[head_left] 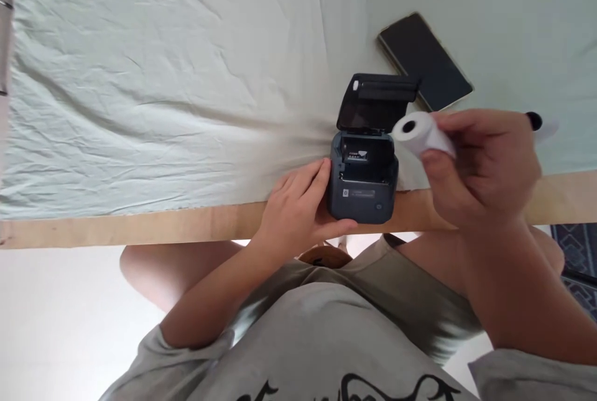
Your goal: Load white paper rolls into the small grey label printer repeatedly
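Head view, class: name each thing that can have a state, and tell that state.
Dark grey plastic printer: open, compartment exposed.
Hinged black plastic lid: raised.
White cylindrical paper roll: wound, held in the right hand, outside the printer.
Black rectangular phone: lying flat, face dark.
Pale green cloth: wrinkled.

The person wears a loose, light grey shirt with wide short sleeves, softly creased at the edges. Thick black script lettering curls across its front, above plain olive-brown shorts.
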A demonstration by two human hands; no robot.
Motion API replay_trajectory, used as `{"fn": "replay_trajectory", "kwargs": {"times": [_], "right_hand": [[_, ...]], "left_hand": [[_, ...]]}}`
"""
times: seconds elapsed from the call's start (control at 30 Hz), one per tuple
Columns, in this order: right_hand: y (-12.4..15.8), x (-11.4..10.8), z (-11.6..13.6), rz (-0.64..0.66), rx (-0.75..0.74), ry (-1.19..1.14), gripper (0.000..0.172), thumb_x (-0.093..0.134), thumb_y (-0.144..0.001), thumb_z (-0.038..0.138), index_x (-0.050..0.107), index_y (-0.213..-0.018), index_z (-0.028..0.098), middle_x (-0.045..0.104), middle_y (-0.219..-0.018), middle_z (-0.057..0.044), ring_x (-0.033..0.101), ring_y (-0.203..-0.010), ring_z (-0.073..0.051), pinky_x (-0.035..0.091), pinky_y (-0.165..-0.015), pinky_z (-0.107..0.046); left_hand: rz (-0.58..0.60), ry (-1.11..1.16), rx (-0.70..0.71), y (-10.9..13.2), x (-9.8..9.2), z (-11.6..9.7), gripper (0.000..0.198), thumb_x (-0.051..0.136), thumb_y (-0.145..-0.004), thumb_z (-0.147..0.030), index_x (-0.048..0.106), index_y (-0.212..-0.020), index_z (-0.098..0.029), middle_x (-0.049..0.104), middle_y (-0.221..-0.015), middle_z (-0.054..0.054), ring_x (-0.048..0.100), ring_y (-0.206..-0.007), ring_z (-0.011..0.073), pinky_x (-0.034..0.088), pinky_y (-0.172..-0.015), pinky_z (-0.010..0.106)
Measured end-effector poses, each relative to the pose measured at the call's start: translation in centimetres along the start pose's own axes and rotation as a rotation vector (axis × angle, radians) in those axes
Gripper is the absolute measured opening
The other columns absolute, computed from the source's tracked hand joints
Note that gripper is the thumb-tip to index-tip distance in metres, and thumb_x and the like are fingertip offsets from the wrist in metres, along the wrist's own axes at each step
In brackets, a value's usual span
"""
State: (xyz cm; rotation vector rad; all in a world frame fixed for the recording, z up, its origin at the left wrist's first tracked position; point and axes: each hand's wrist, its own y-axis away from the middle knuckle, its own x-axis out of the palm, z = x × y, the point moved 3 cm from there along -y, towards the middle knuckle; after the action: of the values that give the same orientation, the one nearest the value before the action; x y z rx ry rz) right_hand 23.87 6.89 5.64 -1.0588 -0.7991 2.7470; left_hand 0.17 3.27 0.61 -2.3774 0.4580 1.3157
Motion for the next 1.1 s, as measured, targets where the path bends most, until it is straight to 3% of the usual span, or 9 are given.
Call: {"fn": "replay_trajectory", "kwargs": {"times": [0.1, 0.2, 0.33, 0.53, 0.63, 0.9, 1.03, 1.1], "right_hand": [[-0.9, 1.1, 1.7, 0.207, -0.103, 0.066, 0.027, 0.063, -0.091, 0.015, 0.062, -0.111, 0.033, 0.079, -0.115, 0.002, 0.078, -0.101, -0.024, 0.064, -0.083, -0.042], [-1.6, 2.1, 1.9, 0.279, -0.166, 0.157, 0.031, 0.061, -0.087, 0.009, 0.061, -0.108, 0.031, 0.079, -0.109, 0.001, 0.078, -0.099, -0.026, 0.063, -0.083, -0.044], [-1.6, 2.9, 1.0, 0.254, -0.16, 0.201, 0.028, 0.064, -0.084, 0.011, 0.064, -0.105, 0.028, 0.081, -0.101, 0.0, 0.079, -0.09, -0.028, 0.062, -0.075, -0.045], [-0.8, 3.2, 0.3, 0.205, -0.177, 0.04, 0.023, 0.062, -0.088, 0.007, 0.069, -0.097, 0.027, 0.082, -0.112, 0.001, 0.079, -0.103, -0.022, 0.065, -0.087, -0.041], [-0.2, 2.8, 0.4, 0.15, -0.183, -0.022, 0.02, 0.064, -0.091, 0.009, 0.071, -0.091, 0.028, 0.08, -0.105, 0.001, 0.078, -0.098, -0.018, 0.064, -0.087, -0.037], [1.8, 2.5, 1.2, 0.135, -0.321, -0.122, 0.016, 0.075, -0.086, 0.012, 0.069, -0.089, 0.027, 0.075, -0.09, 0.001, 0.073, -0.092, -0.02, 0.06, -0.085, -0.039], [2.7, 2.6, 0.9, 0.157, -0.366, -0.095, 0.006, 0.069, -0.091, 0.026, 0.073, -0.093, 0.03, 0.075, -0.096, -0.001, 0.07, -0.105, -0.025, 0.058, -0.093, -0.045], [2.9, 2.5, 0.6, 0.17, -0.382, -0.114, 0.013, 0.063, -0.093, 0.032, 0.075, -0.098, 0.031, 0.073, -0.102, -0.002, 0.068, -0.108, -0.026, 0.058, -0.098, -0.047]], "left_hand": [[0.007, 0.017, -0.004, -0.1, 0.0, 0.1, 0.095, 0.048, -0.097, -0.082, 0.046, -0.159, -0.01, 0.063, -0.15, 0.023, 0.063, -0.136, 0.0358, 0.051, -0.112, 0.047], [-0.018, 0.03, 0.006, -0.2, -0.1, 0.1, 0.096, 0.046, -0.097, -0.083, 0.046, -0.159, -0.009, 0.063, -0.149, 0.024, 0.063, -0.136, 0.0361, 0.051, -0.111, 0.046], [-0.031, 0.03, 0.026, -0.1, -0.1, 0.0, 0.099, 0.046, -0.096, -0.085, 0.046, -0.159, -0.008, 0.063, -0.148, 0.024, 0.064, -0.135, 0.0356, 0.052, -0.11, 0.045], [-0.039, -0.009, 0.031, -0.1, -0.1, 0.1, 0.091, 0.046, -0.1, -0.079, 0.042, -0.161, -0.013, 0.064, -0.149, 0.021, 0.065, -0.133, 0.0342, 0.051, -0.109, 0.045], [-0.046, 0.0, 0.035, -0.2, -0.2, -0.1, 0.09, 0.046, -0.1, -0.078, 0.043, -0.16, -0.011, 0.064, -0.148, 0.021, 0.066, -0.132, 0.0344, 0.051, -0.109, 0.044], [0.109, 0.162, -0.112, -0.5, -0.9, 0.1, 0.088, 0.047, -0.097, -0.08, 0.046, -0.157, -0.016, 0.06, -0.154, 0.019, 0.058, -0.141, 0.0361, 0.048, -0.116, 0.051], [0.097, 0.303, -0.169, -1.3, -1.5, -0.2, 0.097, 0.043, -0.097, -0.081, 0.031, -0.163, -0.011, 0.05, -0.162, 0.023, 0.051, -0.149, 0.0371, 0.047, -0.119, 0.056], [0.072, 0.33, -0.188, -2.1, -1.4, -0.4, 0.091, 0.039, -0.101, -0.075, 0.025, -0.166, -0.013, 0.041, -0.169, 0.021, 0.045, -0.156, 0.0338, 0.045, -0.124, 0.052]]}}
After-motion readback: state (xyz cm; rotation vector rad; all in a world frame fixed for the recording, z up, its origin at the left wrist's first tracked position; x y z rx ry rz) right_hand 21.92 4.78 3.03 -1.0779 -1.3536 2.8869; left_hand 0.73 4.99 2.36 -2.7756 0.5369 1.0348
